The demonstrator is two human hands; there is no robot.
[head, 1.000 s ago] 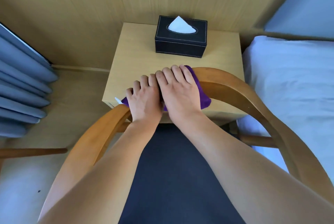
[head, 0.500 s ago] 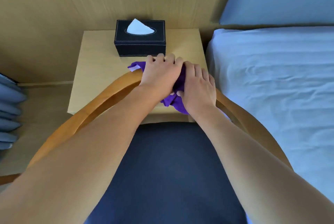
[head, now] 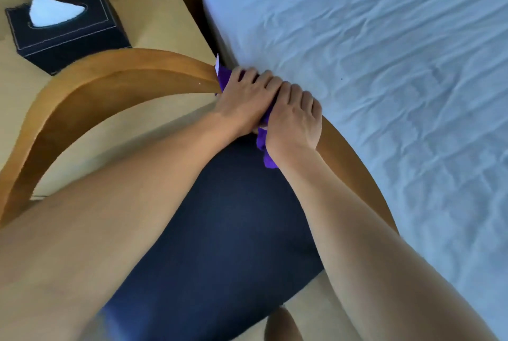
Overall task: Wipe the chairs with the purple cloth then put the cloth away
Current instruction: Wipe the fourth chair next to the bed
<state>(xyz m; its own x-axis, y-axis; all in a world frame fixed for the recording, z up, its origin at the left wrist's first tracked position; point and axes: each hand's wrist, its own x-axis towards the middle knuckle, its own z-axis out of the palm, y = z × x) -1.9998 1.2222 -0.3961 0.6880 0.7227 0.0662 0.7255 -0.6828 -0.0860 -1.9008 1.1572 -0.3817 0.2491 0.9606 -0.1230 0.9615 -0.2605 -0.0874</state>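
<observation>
- The fingers (head: 270, 81) of the left hand (head: 242, 101) are curled down over the chair's curved wooden rail (head: 110, 76) and press the purple cloth (head: 226, 78) against it. The right hand (head: 294, 123) lies just beside, touching the left, with its fingers bent over the same bunch of cloth.
- The cloth is wrapped around the rail under both palms. One end pokes out ahead of the left hand and a loose tail hangs below the right wrist, over the dark seat (head: 220, 230).
- Both hands sit on the bed-side stretch of the rail, so the task looks to be in the middle of wiping.
- No mark on the wood shows which parts are already wiped. The arm running down beside the bed (head: 384, 65) and the seat may need doing.
- Only this one chair is in view, so I cannot tell how many others are left.
- Putting the cloth away is not yet done, and no obvious place for it shows.
- Farther out, a black tissue box (head: 66, 30) stands on the desk (head: 165, 27) behind the rail.
</observation>
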